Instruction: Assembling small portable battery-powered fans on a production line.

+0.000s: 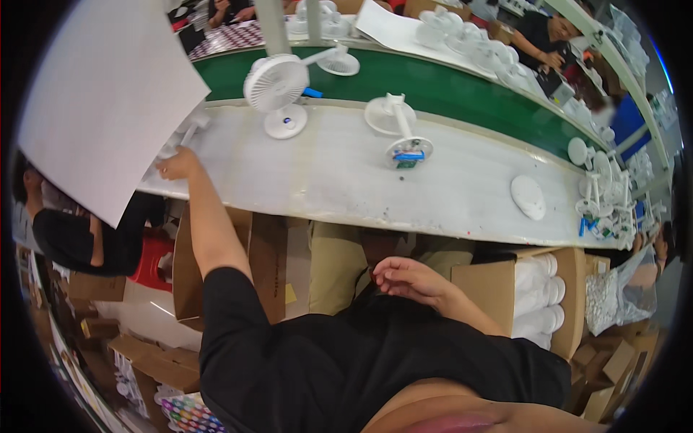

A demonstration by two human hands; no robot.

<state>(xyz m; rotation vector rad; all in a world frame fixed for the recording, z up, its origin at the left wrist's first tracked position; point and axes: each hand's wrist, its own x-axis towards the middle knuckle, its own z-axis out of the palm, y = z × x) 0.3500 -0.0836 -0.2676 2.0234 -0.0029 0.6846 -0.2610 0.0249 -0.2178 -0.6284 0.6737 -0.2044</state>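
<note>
At the left end of the white worktable [325,173], my left hand [177,166] reaches out with its fingers bent against a white fan part [190,133]. A large white sheet [108,94] partly hides that part. My right hand [413,280] rests in front of my body, its fingers loosely curled and apart, holding nothing. On the table stands a small white fan [277,90] with a round base. To its right lies a white fan stand [401,124], its bottom uncovered to show a blue component [410,155] and a green board.
A white disc [528,197] lies toward the table's right, near a cluster of fan stands [603,187]. Behind runs a green conveyor [447,94]. An open carton [570,303] holds wrapped white parts; another carton [216,267] stands at left. Other people work around.
</note>
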